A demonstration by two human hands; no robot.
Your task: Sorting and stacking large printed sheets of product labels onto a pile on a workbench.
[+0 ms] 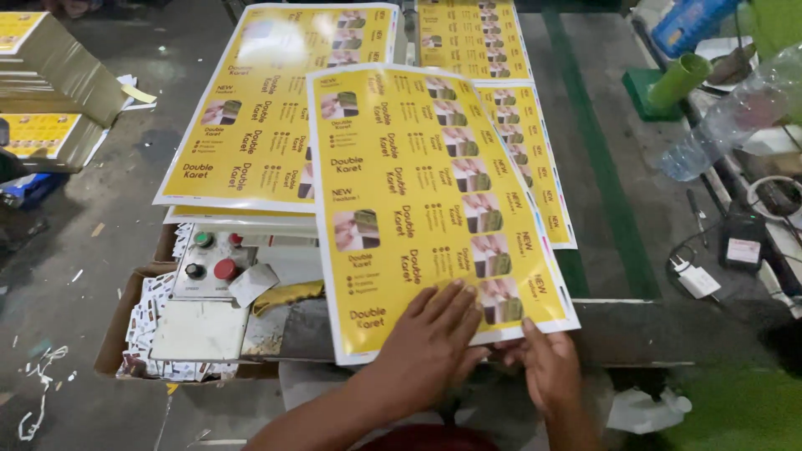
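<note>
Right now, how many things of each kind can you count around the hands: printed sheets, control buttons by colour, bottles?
Yellow printed sheets laid out separately: 4, the nearest under the left hand and right hand
Green buttons: 1
Red buttons: 2, one partly hidden
Black buttons: 1
Clear plastic bottles: 1
Total: 9

top sheet (pixel 418 200) lay on tabletop (pixel 610 167) | sheet stack (pixel 259 117) left of it | control panel (pixel 209 267) left-front | bottle (pixel 727 117) right
</note>
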